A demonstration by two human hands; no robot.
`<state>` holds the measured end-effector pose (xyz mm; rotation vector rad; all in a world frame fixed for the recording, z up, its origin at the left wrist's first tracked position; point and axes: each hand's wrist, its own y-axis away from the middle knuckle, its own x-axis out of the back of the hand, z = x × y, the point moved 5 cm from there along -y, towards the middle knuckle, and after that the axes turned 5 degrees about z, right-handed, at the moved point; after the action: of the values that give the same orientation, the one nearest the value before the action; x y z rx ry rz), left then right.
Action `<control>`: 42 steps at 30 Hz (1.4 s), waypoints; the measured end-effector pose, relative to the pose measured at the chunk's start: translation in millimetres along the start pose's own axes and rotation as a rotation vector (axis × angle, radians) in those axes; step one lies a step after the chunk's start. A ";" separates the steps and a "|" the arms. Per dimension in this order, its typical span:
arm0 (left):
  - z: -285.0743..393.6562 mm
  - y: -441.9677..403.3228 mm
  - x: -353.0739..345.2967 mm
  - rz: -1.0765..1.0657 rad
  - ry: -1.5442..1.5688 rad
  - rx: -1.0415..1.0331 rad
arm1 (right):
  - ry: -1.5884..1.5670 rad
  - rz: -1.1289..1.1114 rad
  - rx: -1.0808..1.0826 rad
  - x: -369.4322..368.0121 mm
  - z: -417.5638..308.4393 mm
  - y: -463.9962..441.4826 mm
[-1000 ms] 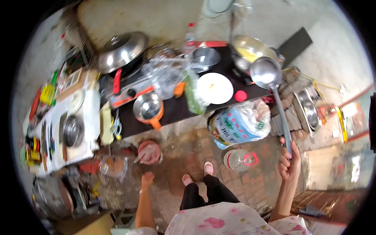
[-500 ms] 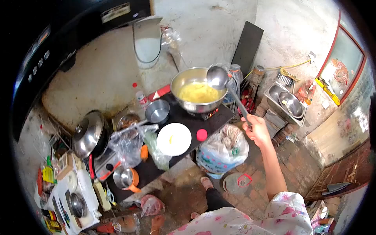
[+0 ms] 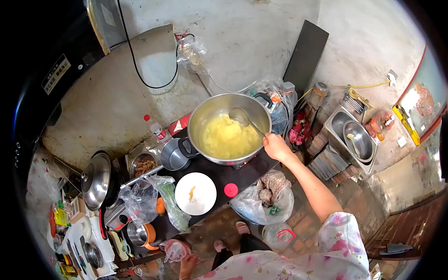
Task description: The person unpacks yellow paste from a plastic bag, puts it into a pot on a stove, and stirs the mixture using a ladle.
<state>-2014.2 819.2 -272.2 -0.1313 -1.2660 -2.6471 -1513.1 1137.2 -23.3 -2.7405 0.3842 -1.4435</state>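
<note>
Ladle [image 3: 239, 116] is down in the big steel pot [image 3: 200, 114], its bowl tipped into a pile of yellow food [image 3: 228, 140] near the back wall. Right hand [image 3: 278, 147] has its fingers wrapped snugly around the handle, just by the pot's right rim, though I can't tell if the knuckles touch the metal. Pot sits toward the right end of the dark counter [image 3: 214, 170], one black handle facing the grey saucepan [image 3: 176, 154] beside it. Left hand [image 3: 188, 263] hangs low at the bottom edge, next to a pink bag [image 3: 176, 249]; can't really tell if it's gripping anything or touching the bag. In front of the pot there's a white plate [image 3: 205, 203] with a little orange-brown scrap [image 3: 192, 193] on it, plus a round pink lid [image 3: 231, 190] just to its right. Lidded wok [image 3: 95, 179] is over on the far left, well apart from the ladle.
</note>
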 end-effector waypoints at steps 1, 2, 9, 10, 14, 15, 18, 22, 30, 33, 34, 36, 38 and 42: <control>3.6 -0.9 -8.9 -0.041 0.027 -0.005 | -0.082 -0.107 -0.055 -8.3 3.8 -3.3; 8.3 -2.7 -16.0 -0.082 0.054 -0.011 | -0.080 -0.113 -0.054 -8.3 2.2 -6.4; 47.3 -12.9 -56.8 -0.173 -0.018 -0.051 | -1.180 -0.623 -0.778 -23.7 -20.4 26.1; 53.2 -16.5 -59.0 -0.177 -0.010 -0.057 | -1.219 -0.631 -0.775 -21.1 -23.5 31.2; 63.4 -37.0 -72.7 -0.277 -0.051 -0.163 | -1.175 -0.622 -0.703 -1.2 -40.2 44.0; 65.3 -40.8 -75.0 -0.300 -0.024 -0.186 | -1.117 -0.581 -0.671 3.2 -43.3 44.6; 94.4 -27.5 -89.4 -0.397 -0.064 -0.169 | -1.096 -0.526 -0.666 9.5 -40.9 46.5; 105.2 -21.5 -94.4 -0.446 -0.115 -0.137 | -1.071 -0.447 -0.685 24.4 -35.3 46.7; 97.5 -33.9 -86.2 -0.431 -0.061 -0.163 | -0.672 -0.247 -0.555 46.2 -5.1 29.7; 104.0 -30.1 -84.0 -0.400 -0.081 -0.175 | -0.168 -0.107 -0.196 52.4 1.9 16.4; 105.7 -29.0 -84.3 -0.402 -0.084 -0.176 | 0.002 -0.033 -0.089 57.4 -4.6 16.3; 108.8 -27.8 -84.6 -0.395 -0.103 -0.163 | 0.170 0.043 0.015 62.7 -15.3 17.2; 109.9 -28.2 -85.9 -0.402 -0.108 -0.165 | 0.260 -0.061 -0.070 60.7 -16.1 16.5; 115.8 -24.1 -89.1 -0.412 -0.091 -0.147 | 0.279 -0.112 0.071 45.8 -11.6 14.3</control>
<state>-1933.5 937.0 -232.7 -0.0133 -1.2369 -3.1179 -1500.7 1114.1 18.5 -2.5468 0.1810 -1.8367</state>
